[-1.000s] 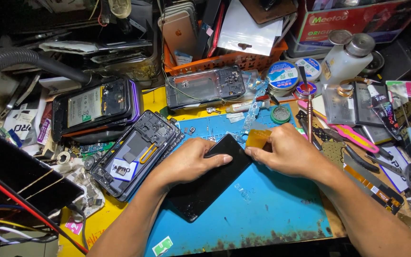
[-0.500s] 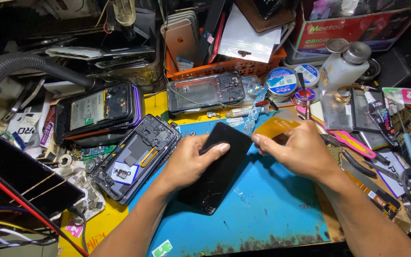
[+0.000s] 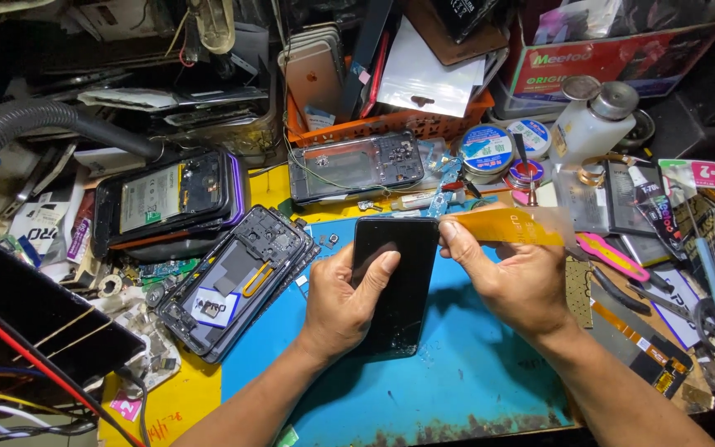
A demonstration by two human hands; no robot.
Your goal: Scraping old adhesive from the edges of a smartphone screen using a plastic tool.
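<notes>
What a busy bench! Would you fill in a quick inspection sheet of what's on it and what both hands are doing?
Surface: blue mat over a yellow top, worn at the near edge.
Job's things: black phone panel, amber film strip.
Clutter: opened phone frame, second opened phone, orange basket, solder tins, white bottle.
Grippers: left hand grips the panel; right hand pinches the strip.
Cables: red wire, grey hose.
Surroundings: boxes and packets behind.

Both hands [image 3: 349, 302] [image 3: 511, 277] curled, gripping
</notes>
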